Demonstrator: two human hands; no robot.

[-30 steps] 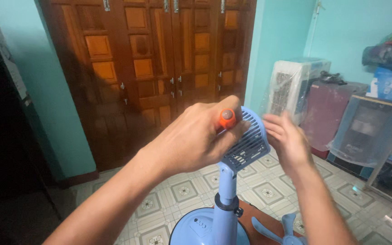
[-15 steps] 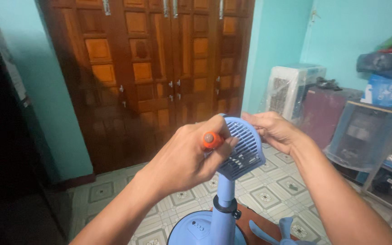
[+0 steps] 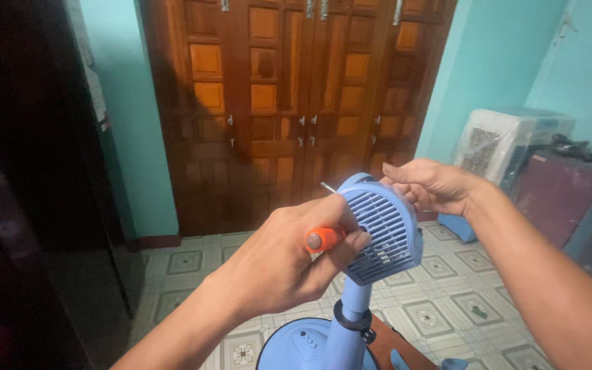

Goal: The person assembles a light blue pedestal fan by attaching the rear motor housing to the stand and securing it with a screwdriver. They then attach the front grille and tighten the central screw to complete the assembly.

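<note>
My left hand (image 3: 279,264) is closed around an orange-handled screwdriver (image 3: 323,238), fingers wrapped tight on the grip, the rounded grey butt of the handle pointing back toward me. A short length of its metal shaft shows just above the top-left edge of the blue fan motor housing (image 3: 381,229); the tip itself is too small to make out. The housing is rounded, with a slotted vent grille facing me, and sits on top of the blue stand pole (image 3: 351,318), centre frame, just right of my left hand and touching its fingers. My right hand (image 3: 433,186) grips the upper right rim of the housing, fingers curled over its far edge, thumb side toward me. Below, the pole runs down through a dark collar (image 3: 354,322) to the round blue base (image 3: 296,346) on the patterned floor tiles (image 3: 440,308). Behind: brown panelled wooden doors (image 3: 296,103), turquoise wall (image 3: 131,137), a white appliance under plastic wrap (image 3: 508,140) at right.
</note>
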